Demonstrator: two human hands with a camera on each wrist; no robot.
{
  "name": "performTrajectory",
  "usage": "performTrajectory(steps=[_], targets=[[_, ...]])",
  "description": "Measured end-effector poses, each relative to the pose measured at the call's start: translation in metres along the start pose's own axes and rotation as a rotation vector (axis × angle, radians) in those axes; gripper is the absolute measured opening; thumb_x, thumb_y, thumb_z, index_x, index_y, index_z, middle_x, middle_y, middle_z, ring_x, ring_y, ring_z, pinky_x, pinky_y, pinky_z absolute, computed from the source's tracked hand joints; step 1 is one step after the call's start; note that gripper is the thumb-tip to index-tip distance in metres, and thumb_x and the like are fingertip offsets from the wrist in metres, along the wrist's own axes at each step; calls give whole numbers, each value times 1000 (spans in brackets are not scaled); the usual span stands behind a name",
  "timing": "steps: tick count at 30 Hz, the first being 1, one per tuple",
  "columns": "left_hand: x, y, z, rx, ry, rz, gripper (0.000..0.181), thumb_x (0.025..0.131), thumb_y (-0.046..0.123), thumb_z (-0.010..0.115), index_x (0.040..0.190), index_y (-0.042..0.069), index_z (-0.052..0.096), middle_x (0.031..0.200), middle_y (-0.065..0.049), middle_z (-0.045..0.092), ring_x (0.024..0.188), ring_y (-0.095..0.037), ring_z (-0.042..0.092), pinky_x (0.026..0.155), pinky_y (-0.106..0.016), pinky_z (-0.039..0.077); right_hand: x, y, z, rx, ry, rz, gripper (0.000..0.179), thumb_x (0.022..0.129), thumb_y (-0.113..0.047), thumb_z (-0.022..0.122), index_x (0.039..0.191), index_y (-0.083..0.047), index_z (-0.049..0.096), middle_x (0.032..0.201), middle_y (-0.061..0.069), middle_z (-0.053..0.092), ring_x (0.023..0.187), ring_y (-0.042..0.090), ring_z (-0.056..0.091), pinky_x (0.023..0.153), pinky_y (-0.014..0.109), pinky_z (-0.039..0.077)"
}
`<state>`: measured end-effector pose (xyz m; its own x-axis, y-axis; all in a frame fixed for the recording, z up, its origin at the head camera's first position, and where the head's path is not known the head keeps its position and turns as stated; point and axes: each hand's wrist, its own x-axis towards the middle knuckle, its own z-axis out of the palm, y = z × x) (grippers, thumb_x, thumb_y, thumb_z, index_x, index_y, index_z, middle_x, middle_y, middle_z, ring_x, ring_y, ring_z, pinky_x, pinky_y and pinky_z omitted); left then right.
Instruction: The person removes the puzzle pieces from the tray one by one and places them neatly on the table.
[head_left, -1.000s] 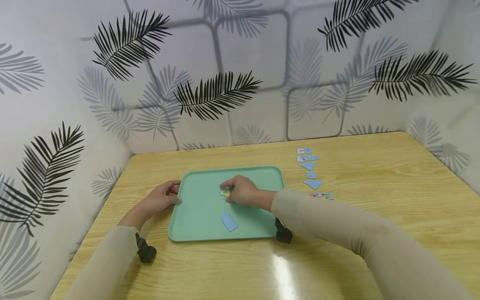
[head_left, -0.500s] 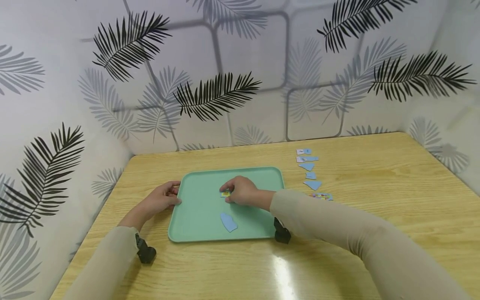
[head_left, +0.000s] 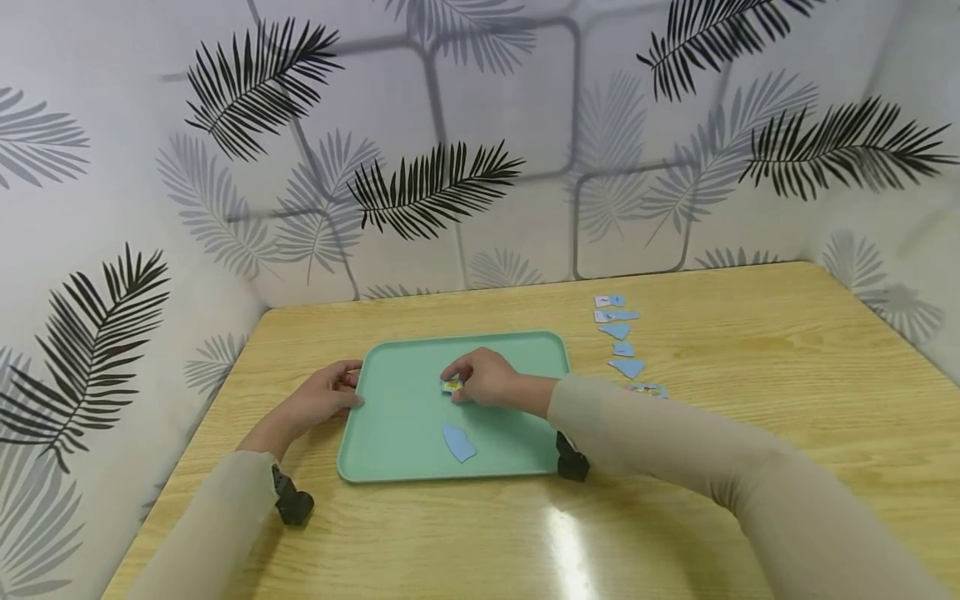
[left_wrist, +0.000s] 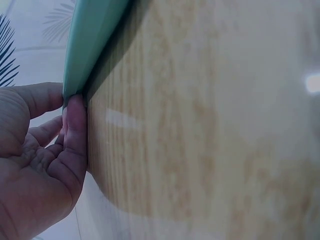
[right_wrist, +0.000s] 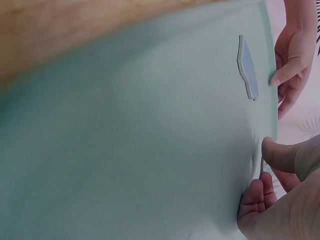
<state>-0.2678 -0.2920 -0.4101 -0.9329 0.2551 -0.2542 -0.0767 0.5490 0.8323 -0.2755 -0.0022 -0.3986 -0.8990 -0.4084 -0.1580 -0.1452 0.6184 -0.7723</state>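
My right hand (head_left: 486,379) pinches a small puzzle piece (head_left: 452,386) with a yellow print between thumb and fingers, over the middle of the green tray (head_left: 397,425). In the right wrist view, the right hand's thumb (right_wrist: 280,156) and fingertips close on the piece's thin edge, low over the tray. A light-blue puzzle piece (head_left: 459,442) with one curved side lies in the tray nearer the front. My left hand (head_left: 330,394) grips the tray's left side. In the left wrist view, the left hand (left_wrist: 50,150) has its thumb and fingers at the tray rim (left_wrist: 92,45).
Several blue puzzle pieces (head_left: 626,367) lie in a column on the wooden table (head_left: 750,358), right of the tray. A colourful printed piece (head_left: 649,390) sits at the column's near end, partly behind the right sleeve (head_left: 645,425). A patterned wall (head_left: 525,225) stands behind the table.
My right hand's fingers have drawn in closer round the small printed piece, which has turned a little. The left hand, the tray and the other pieces have stayed in place.
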Motion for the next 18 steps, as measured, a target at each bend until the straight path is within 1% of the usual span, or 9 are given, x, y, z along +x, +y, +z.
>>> performTrajectory(steps=[3, 8, 15, 18], targets=[[0, 0, 0, -4, 0, -4, 64, 94, 1, 57, 150, -3, 26, 118, -18, 43, 99, -25, 44, 78, -33, 48, -2, 1, -2, -1, -11, -24, 29, 83, -4, 75, 111, -12, 74, 98, 2, 59, 90, 17, 51, 75, 28, 43], [0, 3, 0, -3, -3, -2, 64, 94, 2, 57, 150, -3, 25, 116, -16, 43, 99, -25, 44, 79, -33, 48, -7, 5, -7, 14, -2, -54, 31, 83, -1, 75, 113, -9, 73, 100, 3, 60, 92, 18, 51, 77, 29, 44], [0, 3, 0, 0, 3, -9, 63, 94, 2, 57, 150, -2, 27, 115, -16, 43, 98, -25, 44, 78, -33, 48, -13, 13, -13, 36, 11, -59, 31, 83, 1, 74, 113, -7, 73, 102, 2, 61, 94, 18, 52, 81, 30, 45], [0, 3, 1, -3, 7, -9, 63, 94, 2, 57, 150, -2, 27, 115, -16, 44, 98, -25, 45, 78, -33, 48, -16, 16, -17, 42, 12, -73, 31, 83, 1, 73, 113, -6, 72, 102, 3, 61, 94, 18, 52, 82, 31, 45]])
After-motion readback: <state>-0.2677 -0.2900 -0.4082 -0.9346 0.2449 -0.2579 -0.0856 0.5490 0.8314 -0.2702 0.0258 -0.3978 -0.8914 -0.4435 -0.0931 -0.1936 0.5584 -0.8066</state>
